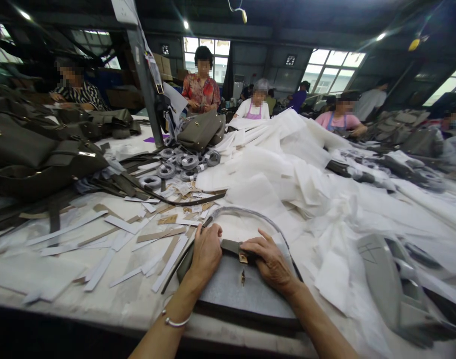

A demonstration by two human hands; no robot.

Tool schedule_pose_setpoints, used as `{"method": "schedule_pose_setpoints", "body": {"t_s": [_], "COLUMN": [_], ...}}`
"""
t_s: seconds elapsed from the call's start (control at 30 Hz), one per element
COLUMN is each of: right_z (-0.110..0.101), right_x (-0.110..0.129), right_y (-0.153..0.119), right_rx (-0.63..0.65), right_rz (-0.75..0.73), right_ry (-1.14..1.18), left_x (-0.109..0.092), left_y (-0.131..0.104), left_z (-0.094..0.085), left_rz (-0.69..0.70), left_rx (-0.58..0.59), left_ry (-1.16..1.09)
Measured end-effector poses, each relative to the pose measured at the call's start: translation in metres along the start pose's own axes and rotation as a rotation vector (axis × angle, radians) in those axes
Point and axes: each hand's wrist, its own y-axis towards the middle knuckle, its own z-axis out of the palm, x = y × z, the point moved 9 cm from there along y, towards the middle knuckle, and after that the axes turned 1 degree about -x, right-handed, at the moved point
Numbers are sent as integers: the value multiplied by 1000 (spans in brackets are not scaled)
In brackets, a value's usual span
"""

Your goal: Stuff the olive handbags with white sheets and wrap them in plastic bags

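A handbag (246, 294) lies in front of me at the table's near edge, with a pale grey sheet over its front. Its dark olive flap (230, 246) carries a gold clasp plate (243, 258), and a gold turn-lock (243, 277) shows below that. My left hand (209, 247) has its fingers curled at the flap's left end, closed on it. At the right, my right hand (267, 257) grips the flap beside the clasp plate, its index finger raised. The bag's handle (250, 210), wrapped in clear film, arches behind both hands.
Cut strips (117, 242) of paper and leather litter the left. Wrapped coils (189, 162) and more olive bags (37, 154) lie beyond. White packing sheets (276, 164) pile up behind and to the right. A grey bag (395, 284) sits at right. Several co-workers (201, 89) are across the table.
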Motion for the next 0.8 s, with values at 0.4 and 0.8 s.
{"method": "schedule_pose_setpoints", "body": {"t_s": [0.4, 0.8], "right_z": [7, 12], "right_x": [-4, -7], "right_y": [1, -1], "right_rx": [126, 101], "right_rz": [221, 225], "right_ry": [233, 258], "left_x": [-17, -83], "left_y": [-8, -74], "left_z": [-26, -33], "left_rz": [194, 531], "left_rx": [-206, 426], "left_ry": [-282, -327]}}
